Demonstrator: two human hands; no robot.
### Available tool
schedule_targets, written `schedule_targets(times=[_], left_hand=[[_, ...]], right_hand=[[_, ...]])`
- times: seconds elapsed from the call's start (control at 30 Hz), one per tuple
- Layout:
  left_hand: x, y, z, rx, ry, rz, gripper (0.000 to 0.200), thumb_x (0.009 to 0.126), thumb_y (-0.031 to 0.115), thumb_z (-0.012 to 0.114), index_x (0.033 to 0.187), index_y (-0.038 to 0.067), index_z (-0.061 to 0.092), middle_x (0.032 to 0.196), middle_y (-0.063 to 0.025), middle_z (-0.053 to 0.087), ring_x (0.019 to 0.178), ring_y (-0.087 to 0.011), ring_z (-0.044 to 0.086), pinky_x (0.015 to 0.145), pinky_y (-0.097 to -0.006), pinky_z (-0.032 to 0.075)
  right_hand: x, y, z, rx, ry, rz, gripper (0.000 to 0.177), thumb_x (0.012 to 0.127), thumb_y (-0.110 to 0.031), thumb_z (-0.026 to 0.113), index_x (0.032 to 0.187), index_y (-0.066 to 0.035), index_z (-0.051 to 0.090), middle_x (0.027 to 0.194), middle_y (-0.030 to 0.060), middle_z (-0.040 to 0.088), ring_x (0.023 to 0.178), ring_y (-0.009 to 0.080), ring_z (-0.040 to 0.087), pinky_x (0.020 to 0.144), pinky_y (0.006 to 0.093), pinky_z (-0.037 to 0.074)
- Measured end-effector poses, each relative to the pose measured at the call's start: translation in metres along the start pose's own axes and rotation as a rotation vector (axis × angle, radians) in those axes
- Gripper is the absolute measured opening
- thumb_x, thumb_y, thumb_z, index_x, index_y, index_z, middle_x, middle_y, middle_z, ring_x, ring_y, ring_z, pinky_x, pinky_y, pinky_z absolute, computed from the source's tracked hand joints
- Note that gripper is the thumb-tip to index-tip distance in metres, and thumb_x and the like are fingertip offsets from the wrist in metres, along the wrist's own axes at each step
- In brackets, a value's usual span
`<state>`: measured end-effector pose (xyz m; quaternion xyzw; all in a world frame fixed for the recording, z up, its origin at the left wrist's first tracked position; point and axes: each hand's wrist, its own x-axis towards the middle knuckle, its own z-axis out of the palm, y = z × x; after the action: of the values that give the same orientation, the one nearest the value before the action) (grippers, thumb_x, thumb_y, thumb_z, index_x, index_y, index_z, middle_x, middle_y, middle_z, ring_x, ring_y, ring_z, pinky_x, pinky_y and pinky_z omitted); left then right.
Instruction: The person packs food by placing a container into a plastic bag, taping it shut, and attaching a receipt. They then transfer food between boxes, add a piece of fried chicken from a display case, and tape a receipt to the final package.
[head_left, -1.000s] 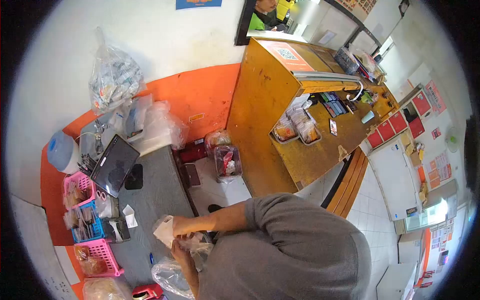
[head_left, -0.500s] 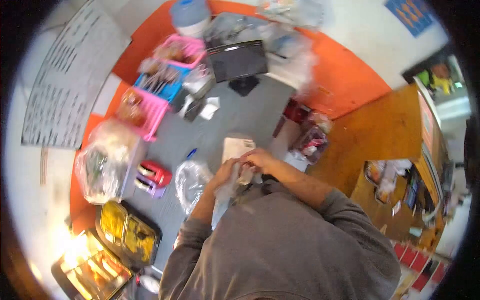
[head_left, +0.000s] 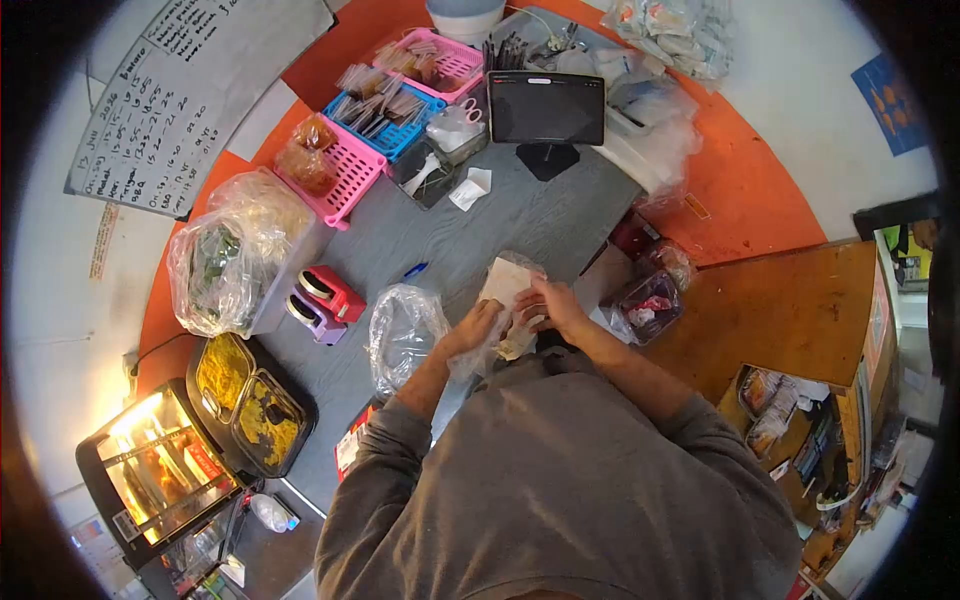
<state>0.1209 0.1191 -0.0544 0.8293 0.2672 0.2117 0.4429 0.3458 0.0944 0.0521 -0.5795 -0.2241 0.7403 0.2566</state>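
Note:
A pale brown paper packet [head_left: 508,280] is between my hands, close to my body over the front edge of the grey table. Thin clear plastic, seemingly a bag, lies around its top and left side. My left hand [head_left: 474,328] is closed on the plastic at the packet's left. With curled fingers, my right hand [head_left: 556,308] grips the packet's right side. Below them a crumpled beige part [head_left: 518,340] of the packet hangs near my chest. Just left of my left hand lies another clear plastic bag [head_left: 405,335], loose on the table.
Red and purple tape dispensers [head_left: 330,295] and a blue pen [head_left: 416,270] lie on the table [head_left: 440,225]. Behind stand a tablet [head_left: 547,108], pink basket [head_left: 340,180] and blue basket [head_left: 395,118]. Black food trays [head_left: 285,405] and a lit warmer [head_left: 165,465] are at left.
The camera view has tilted and sharpened, so the table's contents sit differently. Both hands still hold the packet; it is now turned, and my right hand has moved from its top to its right side.

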Motion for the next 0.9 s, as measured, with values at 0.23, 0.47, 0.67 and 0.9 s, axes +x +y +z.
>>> schedule_targets(times=[0.23, 0.47, 0.67, 0.9], left_hand=[[0.016, 0.061, -0.02, -0.658, -0.022, -0.39, 0.038, 0.102, 0.021, 0.031, 0.095, -0.002, 0.06, 0.088, -0.0175, 0.064, 0.078, -0.0253, 0.059, 0.077, -0.0373, 0.048], [0.01, 0.057, -0.016, -0.361, 0.025, -0.265, 0.034, 0.104, 0.021, 0.034, 0.109, -0.004, 0.056, 0.095, -0.0188, 0.062, 0.088, -0.0264, 0.06, 0.082, -0.0377, 0.047], [0.004, 0.061, -0.006, -0.435, 0.19, -0.484, 0.036, 0.104, 0.024, 0.034, 0.108, -0.004, 0.056, 0.094, -0.0163, 0.06, 0.087, -0.0255, 0.058, 0.08, -0.0376, 0.047], [0.003, 0.043, 0.012, -1.175, 0.488, -0.586, 0.034, 0.102, 0.032, 0.039, 0.094, 0.004, 0.056, 0.07, -0.0055, 0.052, 0.057, -0.0154, 0.05, 0.055, -0.0287, 0.042]], right_hand=[[-0.006, 0.002, 0.015, -0.69, 0.242, -0.628, 0.019, 0.086, -0.016, 0.066, 0.088, 0.002, 0.071, 0.076, 0.0157, 0.07, 0.072, 0.023, 0.071, 0.065, 0.0323, 0.054], [0.004, -0.028, 0.01, -0.953, -0.068, -0.605, 0.016, 0.083, -0.014, 0.064, 0.08, 0.0, 0.071, 0.071, 0.0158, 0.068, 0.065, 0.0264, 0.068, 0.062, 0.0359, 0.051], [0.028, -0.02, 0.016, -1.228, 0.004, -0.917, 0.013, 0.078, -0.014, 0.066, 0.078, -0.001, 0.067, 0.071, 0.0139, 0.066, 0.064, 0.0275, 0.065, 0.062, 0.0381, 0.05], [0.039, -0.014, 0.027, -0.6, 0.14, -0.701, 0.017, 0.07, -0.012, 0.074, 0.075, 0.001, 0.064, 0.068, 0.0097, 0.066, 0.065, 0.0166, 0.066, 0.062, 0.0302, 0.051]])
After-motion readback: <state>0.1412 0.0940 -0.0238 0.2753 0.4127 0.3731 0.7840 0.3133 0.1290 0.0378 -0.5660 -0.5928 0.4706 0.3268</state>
